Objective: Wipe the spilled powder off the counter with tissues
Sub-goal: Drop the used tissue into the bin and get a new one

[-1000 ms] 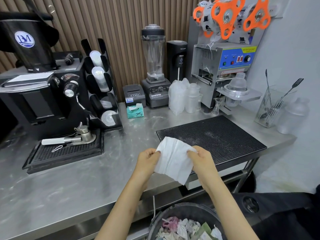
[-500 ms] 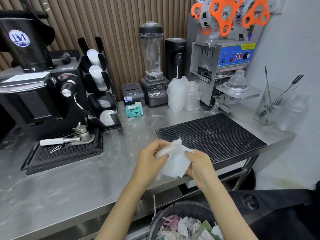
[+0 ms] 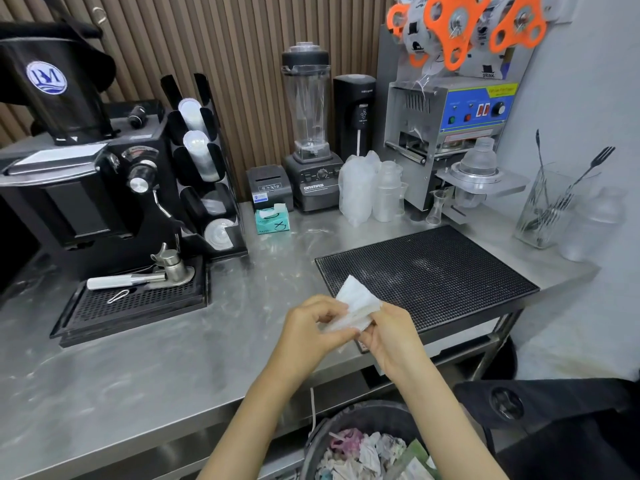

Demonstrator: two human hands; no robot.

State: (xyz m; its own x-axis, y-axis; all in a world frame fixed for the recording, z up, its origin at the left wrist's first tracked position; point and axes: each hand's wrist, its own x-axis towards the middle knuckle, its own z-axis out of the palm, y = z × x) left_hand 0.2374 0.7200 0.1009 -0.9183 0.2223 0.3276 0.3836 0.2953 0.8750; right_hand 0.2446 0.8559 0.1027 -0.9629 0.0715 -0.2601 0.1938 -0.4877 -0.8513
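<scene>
Gripping a white tissue (image 3: 358,304) between curled fingers, the left hand (image 3: 311,329) and right hand (image 3: 393,336) hover over the front edge of the steel counter (image 3: 173,368). A black mat (image 3: 433,271) lies just beyond, a full bin (image 3: 341,424) below.

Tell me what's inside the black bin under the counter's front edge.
The bin holds crumpled white paper, a pink scrap and a green wrapper. Whatever lies below that top layer is covered, and the right forearm hides its right side.
</scene>
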